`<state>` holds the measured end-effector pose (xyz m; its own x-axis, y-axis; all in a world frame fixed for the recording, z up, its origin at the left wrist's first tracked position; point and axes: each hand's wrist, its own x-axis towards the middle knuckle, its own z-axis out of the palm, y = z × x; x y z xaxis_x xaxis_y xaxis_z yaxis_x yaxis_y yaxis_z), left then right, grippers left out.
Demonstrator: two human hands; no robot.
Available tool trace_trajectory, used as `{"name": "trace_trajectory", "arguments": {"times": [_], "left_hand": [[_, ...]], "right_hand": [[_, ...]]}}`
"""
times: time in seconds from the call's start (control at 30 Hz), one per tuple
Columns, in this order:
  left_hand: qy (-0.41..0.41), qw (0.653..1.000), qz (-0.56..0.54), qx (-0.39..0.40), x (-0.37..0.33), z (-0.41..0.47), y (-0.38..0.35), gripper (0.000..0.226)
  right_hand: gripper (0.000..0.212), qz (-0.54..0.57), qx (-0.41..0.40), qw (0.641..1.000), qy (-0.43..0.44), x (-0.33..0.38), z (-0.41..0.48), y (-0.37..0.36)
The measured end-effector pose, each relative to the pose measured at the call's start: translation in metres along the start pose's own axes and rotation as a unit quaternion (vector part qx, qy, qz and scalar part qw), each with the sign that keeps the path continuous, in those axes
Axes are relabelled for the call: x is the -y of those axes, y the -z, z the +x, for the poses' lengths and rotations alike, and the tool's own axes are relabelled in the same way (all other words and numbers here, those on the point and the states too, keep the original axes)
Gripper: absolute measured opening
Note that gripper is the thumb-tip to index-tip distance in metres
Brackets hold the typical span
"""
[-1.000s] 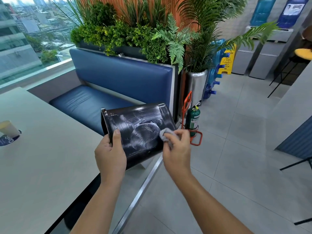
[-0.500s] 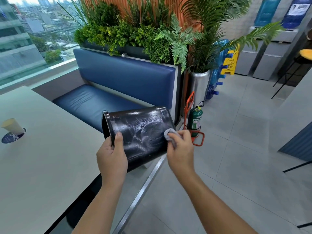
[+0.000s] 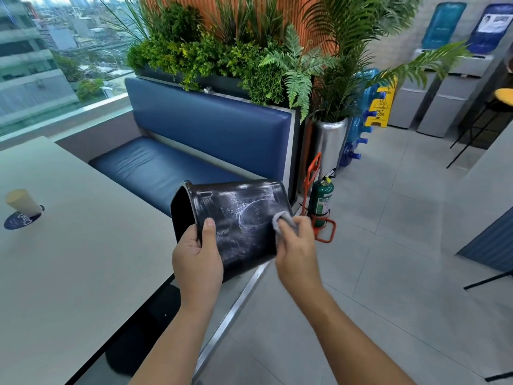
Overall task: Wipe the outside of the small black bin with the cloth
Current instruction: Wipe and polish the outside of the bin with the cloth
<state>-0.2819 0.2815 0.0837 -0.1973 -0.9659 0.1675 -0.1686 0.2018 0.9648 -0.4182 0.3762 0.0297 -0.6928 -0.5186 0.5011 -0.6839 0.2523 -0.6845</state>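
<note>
The small black bin (image 3: 238,218) is held sideways in the air, its open mouth facing left and its glossy side streaked with wet wipe marks. My left hand (image 3: 198,257) grips the bin at its rim, thumb on the outer wall. My right hand (image 3: 297,245) holds a bunched grey cloth (image 3: 281,220) and presses it against the bin's side near the base end.
A grey table (image 3: 69,259) lies to the left with a paper cup (image 3: 22,201) on a blue coaster. Behind the bin is a blue bench (image 3: 177,165). A green fire extinguisher (image 3: 322,201) in an orange stand sits on the tiled floor to the right.
The cloth has slid a little along the bin's side near its base, leaving fresh curved streaks. The left hand keeps its grip on the rim.
</note>
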Motion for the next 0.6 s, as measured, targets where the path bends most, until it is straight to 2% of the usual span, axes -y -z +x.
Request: {"name": "trace_trajectory", "arguments": {"times": [0.13,0.23,0.4,0.6], "left_hand": [[-0.004,1.000,0.000,0.018,-0.003,-0.016,-0.004,0.041],[-0.012,0.999,0.016,0.026,-0.010,-0.020,-0.009,0.035],[-0.038,0.998,0.043,0.028,-0.007,-0.012,-0.006,0.029],[-0.049,0.996,0.037,0.070,-0.004,-0.019,0.006,0.027]], "right_hand": [[0.020,-0.024,-0.048,0.998,-0.039,0.001,0.040,0.006],[0.022,-0.023,-0.047,0.999,0.012,0.029,0.050,0.003],[0.028,-0.006,0.007,0.997,0.080,0.050,0.003,0.001],[0.018,-0.022,-0.071,0.996,-0.058,0.011,0.037,0.024]]}}
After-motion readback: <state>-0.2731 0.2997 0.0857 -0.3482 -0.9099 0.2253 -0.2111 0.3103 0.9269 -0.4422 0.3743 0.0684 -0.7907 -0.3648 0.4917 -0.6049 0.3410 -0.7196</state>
